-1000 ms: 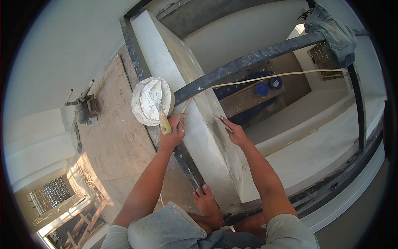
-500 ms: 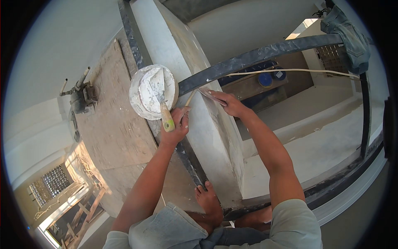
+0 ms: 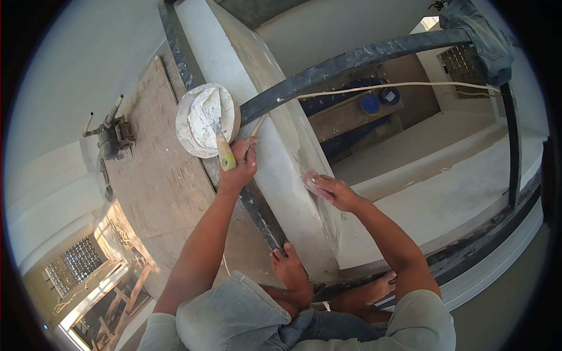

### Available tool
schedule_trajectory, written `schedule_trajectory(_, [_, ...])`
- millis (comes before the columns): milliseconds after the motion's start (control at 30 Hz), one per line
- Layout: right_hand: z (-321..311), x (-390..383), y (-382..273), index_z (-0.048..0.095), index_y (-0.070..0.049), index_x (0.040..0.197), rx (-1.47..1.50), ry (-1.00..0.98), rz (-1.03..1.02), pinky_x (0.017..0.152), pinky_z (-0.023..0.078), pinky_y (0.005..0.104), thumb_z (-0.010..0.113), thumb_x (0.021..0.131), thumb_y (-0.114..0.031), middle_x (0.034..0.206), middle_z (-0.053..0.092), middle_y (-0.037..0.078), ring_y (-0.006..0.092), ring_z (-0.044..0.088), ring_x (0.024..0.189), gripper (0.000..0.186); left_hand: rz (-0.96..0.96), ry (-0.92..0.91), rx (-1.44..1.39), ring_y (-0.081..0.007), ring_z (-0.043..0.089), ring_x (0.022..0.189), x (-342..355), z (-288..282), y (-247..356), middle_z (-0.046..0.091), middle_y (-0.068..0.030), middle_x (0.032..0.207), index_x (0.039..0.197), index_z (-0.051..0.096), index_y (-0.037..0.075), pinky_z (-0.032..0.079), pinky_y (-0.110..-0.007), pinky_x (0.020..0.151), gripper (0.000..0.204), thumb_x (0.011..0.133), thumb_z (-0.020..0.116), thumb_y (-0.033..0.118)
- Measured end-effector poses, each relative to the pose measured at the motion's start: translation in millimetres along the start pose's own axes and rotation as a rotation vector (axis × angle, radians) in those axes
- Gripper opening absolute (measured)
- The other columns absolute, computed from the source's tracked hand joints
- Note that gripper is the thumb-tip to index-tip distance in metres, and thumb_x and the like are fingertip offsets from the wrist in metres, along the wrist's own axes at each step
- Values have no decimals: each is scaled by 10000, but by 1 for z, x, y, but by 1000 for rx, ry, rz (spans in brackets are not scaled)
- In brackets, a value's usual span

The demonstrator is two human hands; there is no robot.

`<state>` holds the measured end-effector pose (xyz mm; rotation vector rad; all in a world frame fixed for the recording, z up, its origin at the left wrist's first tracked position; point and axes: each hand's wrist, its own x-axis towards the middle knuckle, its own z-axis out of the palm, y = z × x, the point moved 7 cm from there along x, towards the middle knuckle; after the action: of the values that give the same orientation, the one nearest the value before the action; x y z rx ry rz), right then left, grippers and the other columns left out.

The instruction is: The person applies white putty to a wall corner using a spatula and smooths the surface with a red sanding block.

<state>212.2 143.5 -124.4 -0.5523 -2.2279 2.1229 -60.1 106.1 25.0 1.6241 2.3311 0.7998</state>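
White plaster pan clamped in left hand; right hand presses a half-hidden pad against the wall

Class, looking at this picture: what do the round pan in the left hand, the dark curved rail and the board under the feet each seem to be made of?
Round pan: probably plastic or metal, hidden under a coat of white plaster. Dark curved rail: looks like steel, dull grey-black with pale splashes. Board: seems plywood or timber, brown grain showing through dust and wear.
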Motion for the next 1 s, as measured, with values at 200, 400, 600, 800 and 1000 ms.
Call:
schedule_trajectory(200, [26, -94, 29, 574, -106, 1413, -19, -176, 143, 1127, 442, 390, 600, 864, 136, 1480, 545, 143, 352, 521, 1355, 601, 11, 12, 28, -297, 673, 837, -1, -4, -5, 694, -105, 932, 1054, 695, 78, 527, -371, 774, 189, 884, 636, 20])
schedule_trajectory(400, [-14, -100, 33, 534, -121, 1452, 63, 28, 178, 1144, 418, 355, 520, 892, 162, 1494, 544, 96, 301, 527, 1366, 628, 26, 32, 40, -306, 678, 851, 3, -4, 1, 703, -103, 938, 1064, 702, 112, 532, -380, 770, 210, 879, 648, 29])
schedule_trajectory(600, [-24, -7, -40, 530, -75, 1436, 74, 256, -84, 1103, 447, 383, 551, 931, 86, 1489, 531, 149, 356, 521, 1352, 531, 50, 54, 27, -307, 676, 851, 2, -7, 1, 699, -104, 934, 1059, 700, 116, 531, -384, 768, 195, 890, 651, 33])
schedule_trajectory(800, [14, -54, -24, 557, -55, 1403, -33, 105, -28, 1106, 453, 399, 616, 878, 63, 1457, 551, 175, 358, 513, 1355, 541, 65, 50, 36, -306, 680, 875, 3, -3, 2, 703, -100, 948, 1060, 700, 125, 534, -384, 784, 198, 888, 647, 42])
schedule_trajectory(1000, [43, -162, 19, 592, -68, 1368, -70, -35, 59, 1094, 466, 408, 672, 846, 23, 1441, 570, 163, 352, 540, 1328, 536, 30, 43, 84, -303, 686, 893, 0, 0, -5, 715, -86, 973, 1062, 703, 135, 536, -385, 790, 196, 882, 658, 71])
